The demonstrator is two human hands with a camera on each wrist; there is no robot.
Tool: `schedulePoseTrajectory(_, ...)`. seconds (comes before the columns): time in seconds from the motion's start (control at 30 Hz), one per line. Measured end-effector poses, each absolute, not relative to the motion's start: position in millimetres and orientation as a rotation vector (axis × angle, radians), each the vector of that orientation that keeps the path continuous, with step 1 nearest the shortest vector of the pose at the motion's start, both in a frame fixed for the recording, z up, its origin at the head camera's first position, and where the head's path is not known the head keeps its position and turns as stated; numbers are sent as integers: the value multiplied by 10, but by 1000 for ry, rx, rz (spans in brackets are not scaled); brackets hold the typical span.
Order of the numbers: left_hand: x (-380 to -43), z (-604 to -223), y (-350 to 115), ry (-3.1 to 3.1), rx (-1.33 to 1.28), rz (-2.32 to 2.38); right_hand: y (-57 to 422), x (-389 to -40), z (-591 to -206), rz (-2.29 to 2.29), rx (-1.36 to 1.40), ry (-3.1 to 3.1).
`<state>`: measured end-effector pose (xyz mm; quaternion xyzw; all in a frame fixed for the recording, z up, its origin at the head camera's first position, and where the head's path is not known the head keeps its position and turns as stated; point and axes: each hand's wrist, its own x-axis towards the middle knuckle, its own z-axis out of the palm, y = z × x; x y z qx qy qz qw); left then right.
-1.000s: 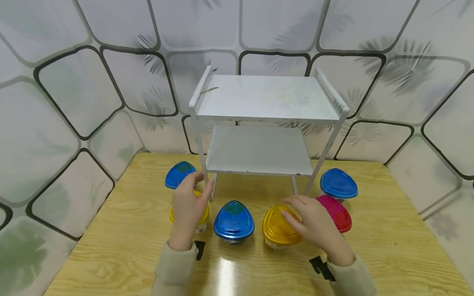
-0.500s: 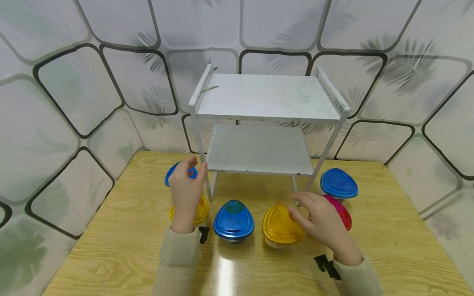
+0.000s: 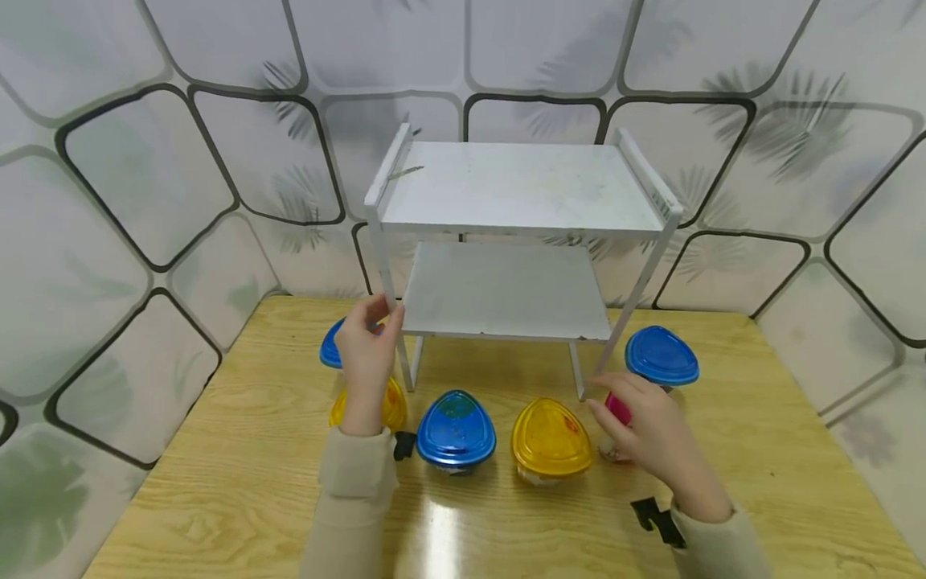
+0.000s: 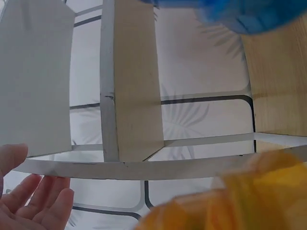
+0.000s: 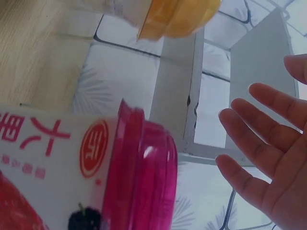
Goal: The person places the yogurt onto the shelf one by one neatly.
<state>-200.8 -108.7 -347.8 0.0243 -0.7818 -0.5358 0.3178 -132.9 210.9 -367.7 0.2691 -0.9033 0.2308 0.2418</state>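
At eight o'clock, the left hand's (image 3: 364,354) thumb and fingers narrowly straddle a post of the white rack (image 3: 521,189); gripping unclear. At four, the right hand (image 3: 654,434), fingers spread, hovers by a pink-lidded tub (image 3: 618,408). One-sided pulling could tip the rack, at twelve; a low wrist might knock the tub.

Blue lids (image 3: 456,430): I see three
Yellow lids (image 3: 551,438): two
Pink lids (image 5: 151,172): one
White stands (image 3: 521,189): one
Hands (image 3: 654,434): two

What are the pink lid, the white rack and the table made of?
The pink lid: probably glossy plastic, seemingly translucent, with highlights. The white rack: perhaps painted wood or metal; its shelf edge shows dark chips. The table: wood or wood-look laminate, with visible grain and glossy glare.
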Motion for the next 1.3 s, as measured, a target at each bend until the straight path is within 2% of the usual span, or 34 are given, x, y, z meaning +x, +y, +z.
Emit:
schedulePoseTrajectory(0.73, -2116, -3504, -1110, -2085, 31, -1417, 2544, -1353, -3513, 648, 610, -2480)
schedulePoseTrajectory(0.97, -2143, -3479, -1110, -2062, 11, -1398, 2717, -1449, -3451, 577, 600, -2509)
schedulePoseTrajectory(1.3, -2143, -3489, -1109, -2053, 3, -1405, 3035, -1712, -3450, 637, 443, -2752)
